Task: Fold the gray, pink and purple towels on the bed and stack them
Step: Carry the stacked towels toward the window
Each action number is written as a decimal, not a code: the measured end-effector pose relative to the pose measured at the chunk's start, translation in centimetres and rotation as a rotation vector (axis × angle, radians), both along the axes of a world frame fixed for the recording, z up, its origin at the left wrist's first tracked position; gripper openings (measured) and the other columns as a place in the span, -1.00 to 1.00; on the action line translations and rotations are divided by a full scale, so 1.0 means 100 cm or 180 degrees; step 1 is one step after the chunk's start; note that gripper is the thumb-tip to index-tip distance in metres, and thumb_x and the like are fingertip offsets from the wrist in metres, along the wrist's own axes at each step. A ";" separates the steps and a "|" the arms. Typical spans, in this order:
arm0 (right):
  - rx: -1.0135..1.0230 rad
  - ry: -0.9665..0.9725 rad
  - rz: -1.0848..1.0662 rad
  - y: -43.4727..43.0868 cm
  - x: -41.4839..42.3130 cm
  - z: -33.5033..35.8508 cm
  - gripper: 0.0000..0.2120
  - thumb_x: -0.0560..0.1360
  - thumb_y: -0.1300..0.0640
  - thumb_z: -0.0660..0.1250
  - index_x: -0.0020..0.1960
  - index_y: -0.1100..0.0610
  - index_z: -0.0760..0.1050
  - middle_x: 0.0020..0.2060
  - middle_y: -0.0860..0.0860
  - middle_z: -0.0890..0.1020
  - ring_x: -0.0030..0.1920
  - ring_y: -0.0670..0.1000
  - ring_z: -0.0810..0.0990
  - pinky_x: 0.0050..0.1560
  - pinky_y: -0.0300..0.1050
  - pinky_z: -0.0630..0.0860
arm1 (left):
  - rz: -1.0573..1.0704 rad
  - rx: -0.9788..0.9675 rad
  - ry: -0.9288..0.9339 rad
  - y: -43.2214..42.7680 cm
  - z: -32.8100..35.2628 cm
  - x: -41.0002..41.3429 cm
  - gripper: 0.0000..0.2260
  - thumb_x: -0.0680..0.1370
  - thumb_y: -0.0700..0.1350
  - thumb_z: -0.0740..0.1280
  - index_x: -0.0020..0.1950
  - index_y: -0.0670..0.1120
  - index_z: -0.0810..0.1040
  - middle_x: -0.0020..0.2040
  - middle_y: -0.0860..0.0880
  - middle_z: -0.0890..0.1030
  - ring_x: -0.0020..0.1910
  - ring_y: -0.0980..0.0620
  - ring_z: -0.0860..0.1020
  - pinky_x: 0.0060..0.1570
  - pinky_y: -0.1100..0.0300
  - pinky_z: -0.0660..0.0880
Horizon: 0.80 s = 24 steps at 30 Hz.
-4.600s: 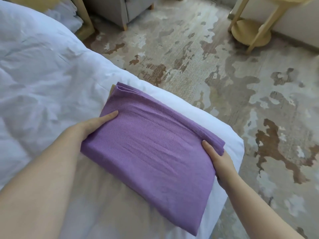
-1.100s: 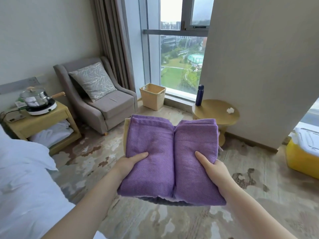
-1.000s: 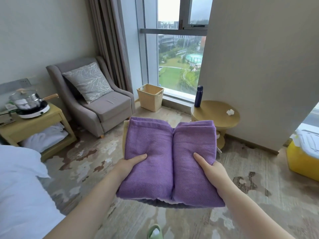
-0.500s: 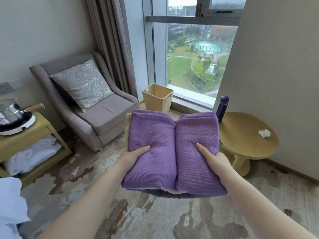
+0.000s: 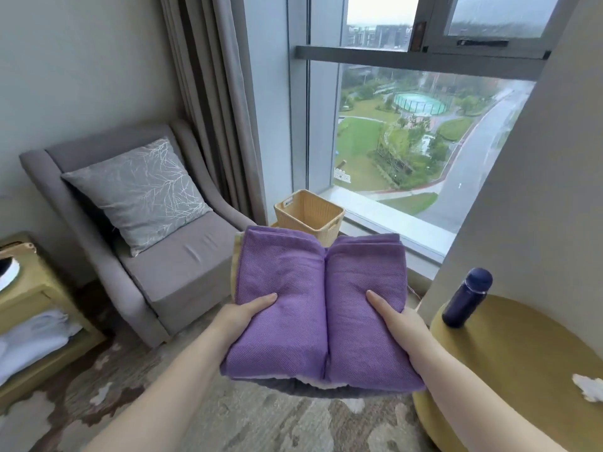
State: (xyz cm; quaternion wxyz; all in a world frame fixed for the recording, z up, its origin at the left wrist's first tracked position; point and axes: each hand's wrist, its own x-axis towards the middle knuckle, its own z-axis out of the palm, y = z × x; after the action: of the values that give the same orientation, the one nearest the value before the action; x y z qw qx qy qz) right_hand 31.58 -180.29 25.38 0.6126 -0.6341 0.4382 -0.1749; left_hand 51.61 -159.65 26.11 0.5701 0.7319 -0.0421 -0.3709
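Note:
I carry a stack of folded towels in the air in front of me, bent into two humps along a middle crease. The purple towel (image 5: pixel 319 308) lies on top. A pale pink edge (image 5: pixel 313 381) and a gray layer (image 5: pixel 293 388) show under its near side, and a yellowish edge (image 5: pixel 235 265) peeks out on the left. My left hand (image 5: pixel 241 316) grips the stack's left side, thumb on top. My right hand (image 5: pixel 396 318) grips the right side the same way. The fingers of both hands are hidden beneath the stack.
A gray armchair (image 5: pixel 182 262) with a patterned cushion stands ahead on the left. A woven basket (image 5: pixel 310 216) sits by the window. A round yellow side table (image 5: pixel 509 363) at right holds a dark blue bottle (image 5: pixel 466 298). A yellow nightstand (image 5: pixel 36 308) is at far left.
The stack has been lifted off the bed and carried across the room toward the window. The armchair, basket and side table are now nearer. The bed has left the view.

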 end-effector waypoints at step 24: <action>0.0635 0.0268 -0.0420 -0.271 0.424 -0.034 -0.58 0.27 -0.26 0.49 -0.10 0.06 0.62 -0.13 0.02 0.68 -0.13 0.06 0.66 -0.23 -0.15 0.51 | -0.0507 -0.0090 0.0102 -0.295 -0.028 0.468 -0.44 0.17 0.05 0.64 0.09 -0.12 0.64 0.02 -0.05 0.69 0.00 -0.07 0.64 0.16 0.04 0.52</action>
State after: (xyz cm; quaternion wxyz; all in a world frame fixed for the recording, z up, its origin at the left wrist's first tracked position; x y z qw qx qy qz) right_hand 73.96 -207.43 21.94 0.6409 -0.5465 0.5196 -0.1436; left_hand 98.38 -189.19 23.28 0.5496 0.7121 -0.0963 -0.4261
